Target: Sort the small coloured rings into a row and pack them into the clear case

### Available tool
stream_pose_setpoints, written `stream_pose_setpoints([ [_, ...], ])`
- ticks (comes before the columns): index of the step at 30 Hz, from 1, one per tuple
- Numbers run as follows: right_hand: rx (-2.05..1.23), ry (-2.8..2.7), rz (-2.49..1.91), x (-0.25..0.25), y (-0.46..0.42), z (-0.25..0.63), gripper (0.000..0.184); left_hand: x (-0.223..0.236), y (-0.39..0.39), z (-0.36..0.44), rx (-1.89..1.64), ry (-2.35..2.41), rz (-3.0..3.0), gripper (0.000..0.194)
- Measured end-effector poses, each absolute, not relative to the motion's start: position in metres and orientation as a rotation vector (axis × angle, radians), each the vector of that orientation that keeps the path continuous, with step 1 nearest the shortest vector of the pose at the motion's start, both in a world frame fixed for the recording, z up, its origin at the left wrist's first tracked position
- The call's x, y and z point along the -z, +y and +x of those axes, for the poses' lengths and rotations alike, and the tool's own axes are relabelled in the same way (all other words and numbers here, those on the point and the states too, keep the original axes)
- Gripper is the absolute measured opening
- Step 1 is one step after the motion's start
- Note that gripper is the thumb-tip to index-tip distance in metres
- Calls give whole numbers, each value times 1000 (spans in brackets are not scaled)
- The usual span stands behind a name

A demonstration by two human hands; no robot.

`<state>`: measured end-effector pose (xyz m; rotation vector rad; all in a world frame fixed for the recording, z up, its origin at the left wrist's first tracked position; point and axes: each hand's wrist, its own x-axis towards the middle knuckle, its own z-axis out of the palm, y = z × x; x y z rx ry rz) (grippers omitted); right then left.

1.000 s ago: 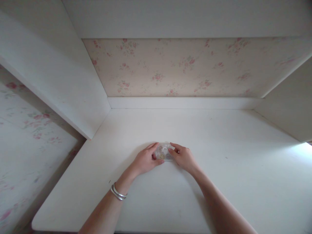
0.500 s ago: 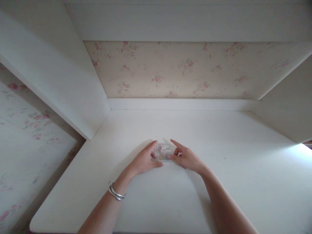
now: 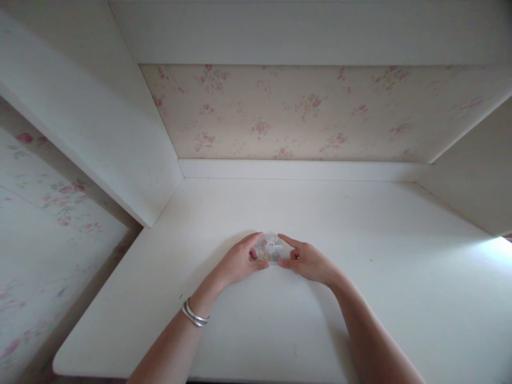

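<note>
A small clear plastic box lies on the white desk, with several small yellowish, greyish and pinkish items showing blurred inside it. My left hand grips its left side, thumb on the near edge and fingers at the far edge. On the other side my right hand holds the box between a thumb at the near right corner and an index finger at the far right corner. The remaining right fingers are curled in. What the items in the box are, I cannot make out.
The white desk top has a rounded front left corner. A white side panel rises at the left, another panel at the right. Behind is floral wallpaper above a white ledge. A tiny dark speck lies near my left wrist.
My right thumb has moved from the box's top to its near edge, and the right index finger has come in to its far edge. The left hand stays around the left side.
</note>
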<state>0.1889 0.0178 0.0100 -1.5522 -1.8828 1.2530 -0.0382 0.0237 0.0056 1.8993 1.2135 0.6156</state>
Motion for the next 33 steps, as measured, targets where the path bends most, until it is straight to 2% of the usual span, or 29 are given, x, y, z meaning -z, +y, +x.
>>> stream_pose_setpoints([
  [4, -1150, -1917, -1529, -11, 18, 190, 67, -4, 24, -39, -627, 1226, 1925, 85],
  [7, -1027, -1900, -1491, -12, 17, 189, 72, -1, 24, -39, -615, 1262, 1925, 91],
  [13, -851, -2084, -1401, -9, 13, 180, 85, 2, 26, -39, -563, 1312, 1929, 86],
  [18, -757, -2040, -1397, -5, 11, 172, 73, 3, 25, -40, -668, 1216, 1964, 84],
  [22, -734, -1865, -1415, -6, 22, 192, 66, 6, 26, -40, -708, 1189, 1937, 74],
  [26, -563, -1589, -1636, -4, 42, 248, 71, 9, 27, -39, -714, 1231, 1948, 60],
  [33, 35, -1210, -2219, -6, 45, 358, 79, 11, 27, -37, -755, 1264, 1992, 47],
])
